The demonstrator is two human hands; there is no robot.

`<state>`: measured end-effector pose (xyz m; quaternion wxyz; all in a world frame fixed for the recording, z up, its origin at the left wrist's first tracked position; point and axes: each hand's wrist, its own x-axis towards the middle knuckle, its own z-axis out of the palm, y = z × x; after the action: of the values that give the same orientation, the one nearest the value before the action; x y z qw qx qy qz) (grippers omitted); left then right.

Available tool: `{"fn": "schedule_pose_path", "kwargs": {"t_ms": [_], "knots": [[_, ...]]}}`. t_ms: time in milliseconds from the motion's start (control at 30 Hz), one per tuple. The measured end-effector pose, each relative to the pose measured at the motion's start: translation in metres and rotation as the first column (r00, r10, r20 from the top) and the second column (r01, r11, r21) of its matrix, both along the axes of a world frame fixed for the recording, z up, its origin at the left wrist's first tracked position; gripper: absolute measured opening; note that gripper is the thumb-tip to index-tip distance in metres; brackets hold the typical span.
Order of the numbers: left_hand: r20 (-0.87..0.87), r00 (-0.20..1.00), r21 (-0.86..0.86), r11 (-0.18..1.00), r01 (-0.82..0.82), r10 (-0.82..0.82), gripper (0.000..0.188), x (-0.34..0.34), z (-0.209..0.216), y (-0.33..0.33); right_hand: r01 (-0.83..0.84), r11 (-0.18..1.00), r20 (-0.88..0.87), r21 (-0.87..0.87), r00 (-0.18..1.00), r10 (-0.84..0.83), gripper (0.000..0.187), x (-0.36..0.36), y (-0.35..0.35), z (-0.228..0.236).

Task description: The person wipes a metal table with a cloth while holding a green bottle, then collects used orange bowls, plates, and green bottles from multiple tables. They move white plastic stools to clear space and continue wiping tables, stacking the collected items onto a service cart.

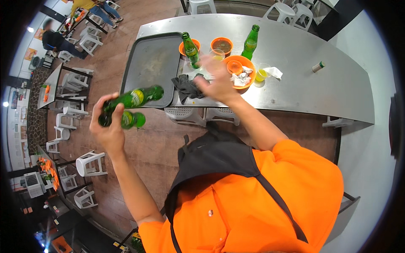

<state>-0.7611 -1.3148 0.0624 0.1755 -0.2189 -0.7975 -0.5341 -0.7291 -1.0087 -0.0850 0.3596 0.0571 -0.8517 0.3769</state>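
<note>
Two green glass bottles are gripped by their neck ends in my left hand, tilted nearly sideways, left of the table's near edge. My right hand is over the table, slightly blurred, its thumb and fingers apart with nothing in them. Just beyond its fingers stands another green bottle, upright. Under and beside that hand lies a crumpled dark cloth. To its right sits an orange bowl holding a smaller orange bowl and crumpled white tissues.
A grey tray covers the table's left end. Farther back are an orange bowl of brown liquid, a clear cup and an upright green bottle. A cup of yellow drink and a small cylindrical container stand rightward. White stools sit underneath.
</note>
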Motion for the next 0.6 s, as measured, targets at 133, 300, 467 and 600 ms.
{"fn": "schedule_pose_path", "kwargs": {"t_ms": [133,300,467,600], "knots": [[0.017,0.984,-0.012,0.984,0.178,-0.178,0.024,-0.079,-0.023,0.033,0.645,0.764,-0.081,-0.02,0.76,-0.645,0.073,0.006,0.123,0.009],[0.125,0.917,-0.016,0.924,0.383,-0.378,0.022,-0.149,-0.056,0.078,0.655,0.751,0.311,0.083,0.699,-0.644,0.077,-0.03,0.205,-0.022],[0.184,0.871,-0.065,0.879,0.473,-0.456,0.023,-0.189,-0.101,0.115,0.63,0.772,0.453,0.083,0.666,-0.593,0.058,-0.061,0.224,-0.038],[0.212,0.878,-0.116,0.881,0.458,-0.429,0.025,-0.2,-0.117,0.131,0.652,0.758,0.312,0.023,0.716,-0.625,0.043,-0.066,0.225,-0.035]]}}
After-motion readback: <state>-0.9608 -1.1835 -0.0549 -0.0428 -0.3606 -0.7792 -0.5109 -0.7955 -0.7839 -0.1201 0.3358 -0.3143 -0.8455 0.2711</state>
